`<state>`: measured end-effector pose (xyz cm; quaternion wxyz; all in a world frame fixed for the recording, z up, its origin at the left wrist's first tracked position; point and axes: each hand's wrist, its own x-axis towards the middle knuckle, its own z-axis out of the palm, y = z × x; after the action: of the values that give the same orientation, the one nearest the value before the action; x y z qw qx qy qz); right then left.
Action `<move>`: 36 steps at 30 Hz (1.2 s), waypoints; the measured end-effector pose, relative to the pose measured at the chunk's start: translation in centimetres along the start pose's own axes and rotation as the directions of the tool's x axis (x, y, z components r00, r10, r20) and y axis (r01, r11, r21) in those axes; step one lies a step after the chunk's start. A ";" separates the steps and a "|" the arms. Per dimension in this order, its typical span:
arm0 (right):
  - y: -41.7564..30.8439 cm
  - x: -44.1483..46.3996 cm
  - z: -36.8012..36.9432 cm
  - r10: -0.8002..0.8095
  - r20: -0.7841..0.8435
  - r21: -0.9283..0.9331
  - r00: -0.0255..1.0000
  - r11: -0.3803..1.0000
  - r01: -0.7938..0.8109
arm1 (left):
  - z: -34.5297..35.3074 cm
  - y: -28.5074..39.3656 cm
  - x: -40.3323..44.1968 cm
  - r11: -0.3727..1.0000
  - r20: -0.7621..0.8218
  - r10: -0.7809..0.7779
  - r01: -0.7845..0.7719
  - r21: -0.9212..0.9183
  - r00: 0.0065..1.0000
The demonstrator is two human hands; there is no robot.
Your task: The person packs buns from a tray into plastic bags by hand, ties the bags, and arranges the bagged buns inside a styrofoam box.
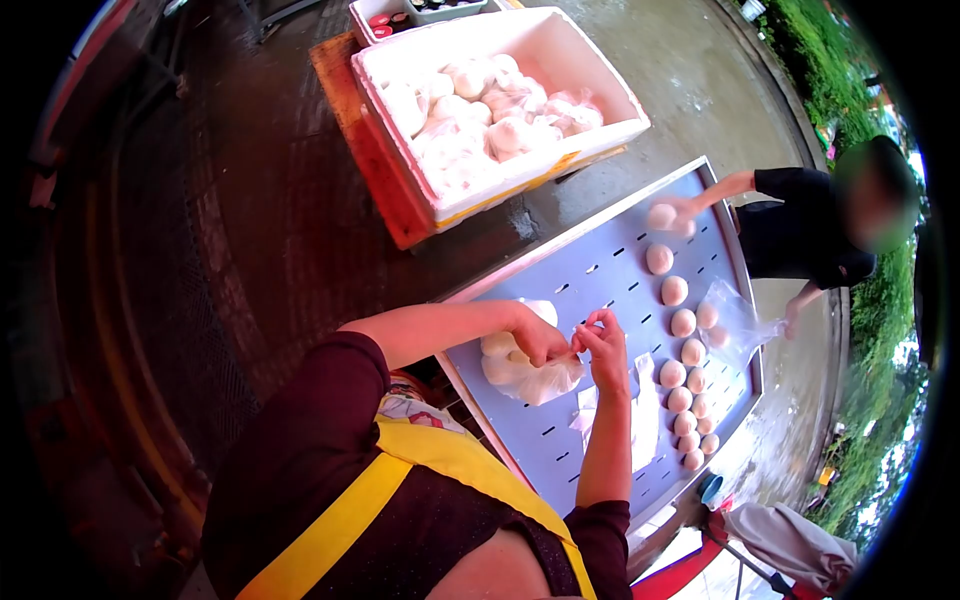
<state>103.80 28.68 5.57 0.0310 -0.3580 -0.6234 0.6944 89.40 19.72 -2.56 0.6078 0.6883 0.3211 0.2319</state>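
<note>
A clear plastic bag [530,380] holding several pale round fruits or buns, whose kind I cannot make out, rests on the slotted blue-grey table [565,260]. My left hand [541,338] is closed on the gathered neck of this bag, over its right side. Close beside it, my right hand [604,345] pinches the twisted end of the bag neck, fingertips bent together. White plastic bags [645,415] lie flat on the table near my right forearm.
Rows of loose pale round balls [674,291] line the table's right side. A co-worker in dark clothes [790,235] reaches to them, holding an open clear bag [735,325]. A white foam box [625,105] full of bagged balls stands beyond the table.
</note>
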 end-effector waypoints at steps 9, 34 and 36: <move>1.1 -2.6 -0.1 -0.322 -0.247 -0.500 0.914 0.850 0.164 | 0.6 1.6 0.8 0.947 -0.422 -0.296 0.207 -0.246 0.857; 3.4 -2.6 0.3 -0.361 -0.011 -0.637 0.933 0.721 0.272 | 0.3 -0.7 -0.9 0.895 -0.632 -0.289 -0.031 -0.445 0.719; 3.4 -0.4 0.1 -0.300 -0.149 -0.305 0.942 0.920 0.245 | 1.3 0.0 -0.5 0.992 -0.681 -0.098 0.017 -0.125 0.726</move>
<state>105.35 27.64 2.73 0.1366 -0.3336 -0.7539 0.5492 89.99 18.43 -2.69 0.4902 0.5090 0.5305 0.4681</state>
